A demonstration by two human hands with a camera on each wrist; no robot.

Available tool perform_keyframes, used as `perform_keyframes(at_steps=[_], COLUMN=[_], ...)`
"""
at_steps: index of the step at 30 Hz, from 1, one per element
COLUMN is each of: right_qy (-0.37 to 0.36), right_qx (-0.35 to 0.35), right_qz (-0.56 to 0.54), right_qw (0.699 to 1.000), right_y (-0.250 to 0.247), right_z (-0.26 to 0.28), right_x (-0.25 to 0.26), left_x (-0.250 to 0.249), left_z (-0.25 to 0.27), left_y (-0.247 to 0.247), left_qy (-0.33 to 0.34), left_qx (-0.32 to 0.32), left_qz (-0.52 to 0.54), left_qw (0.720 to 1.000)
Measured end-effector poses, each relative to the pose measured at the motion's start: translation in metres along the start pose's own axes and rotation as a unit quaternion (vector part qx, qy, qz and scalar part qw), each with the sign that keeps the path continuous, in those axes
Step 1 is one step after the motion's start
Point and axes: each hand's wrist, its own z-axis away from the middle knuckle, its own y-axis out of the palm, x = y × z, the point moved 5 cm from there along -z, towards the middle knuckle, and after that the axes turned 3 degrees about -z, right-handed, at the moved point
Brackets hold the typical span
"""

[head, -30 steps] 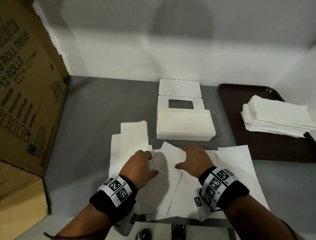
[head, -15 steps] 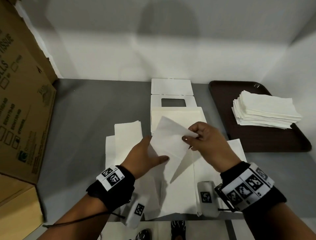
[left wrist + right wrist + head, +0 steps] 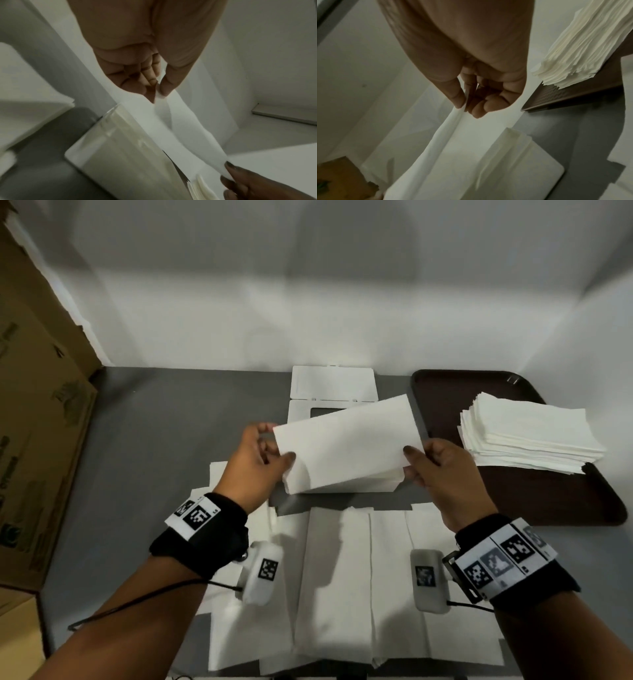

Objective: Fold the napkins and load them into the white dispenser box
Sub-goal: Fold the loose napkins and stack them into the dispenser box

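A folded white napkin [image 3: 346, 436] hangs in the air above the white dispenser box [image 3: 346, 489], which is mostly hidden under it. My left hand [image 3: 270, 455] pinches the napkin's left end between thumb and fingers. My right hand [image 3: 416, 463] pinches its right end. The left wrist view shows the thumb and fingers of my left hand [image 3: 157, 86] nipping the napkin [image 3: 181, 121] over the box [image 3: 120, 148]. In the right wrist view my right hand [image 3: 465, 104] pinches the napkin [image 3: 443, 139]. The box's open lid [image 3: 334, 386] lies flat behind it.
Several unfolded napkins [image 3: 359, 583] lie spread on the grey table [image 3: 144, 446] near me. A brown tray [image 3: 534, 494] at the right carries a stack of napkins [image 3: 527, 436]. Cardboard boxes [image 3: 37, 440] stand along the left edge. White walls close off the back.
Both hands lifted the napkin off the table and carried it forward. It now hangs stretched between them over the box, folded into a long strip.
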Motion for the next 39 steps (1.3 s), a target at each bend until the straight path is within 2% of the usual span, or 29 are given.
perform_keyframes(at_steps=[7, 12, 16, 21, 27, 34, 36, 39], right_qy=[-0.031, -0.055, -0.084, -0.097, -0.14, -0.13, -0.12, -0.057], right_qx=[-0.005, 0.003, 0.031, 0.051, 0.018, 0.009, 0.042, 0.118], right_qz=[0.127, 0.216, 0.281, 0.311, 0.34, 0.298, 0.278, 0.267], right_qw=[0.991, 0.975, 0.956, 0.944, 0.93, 0.946, 0.952, 0.955], right_y=[0.005, 0.016, 0.021, 0.025, 0.023, 0.011, 0.011, 0.018], right_z=[-0.04, -0.046, -0.043, -0.041, -0.039, -0.018, -0.004, 0.019], right_x=[-0.026, -0.039, -0.047, -0.047, -0.035, -0.023, -0.022, -0.034], left_x=[-0.008, 0.003, 0.01, 0.011, 0.006, -0.001, -0.001, 0.006], left_z=[-0.036, -0.047, -0.045, -0.044, -0.039, -0.019, -0.007, 0.019], left_y=[0.011, 0.03, 0.04, 0.047, 0.056, 0.044, 0.039, 0.039], left_qy=[0.025, -0.004, -0.019, -0.016, 0.023, 0.072, 0.075, 0.074], left_qx=[-0.087, -0.06, -0.029, -0.013, -0.002, -0.093, -0.092, -0.066], left_qz=[-0.111, -0.221, -0.317, -0.395, -0.508, -0.477, -0.45, -0.392], left_qw=[0.99, 0.973, 0.948, 0.918, 0.861, 0.871, 0.885, 0.915])
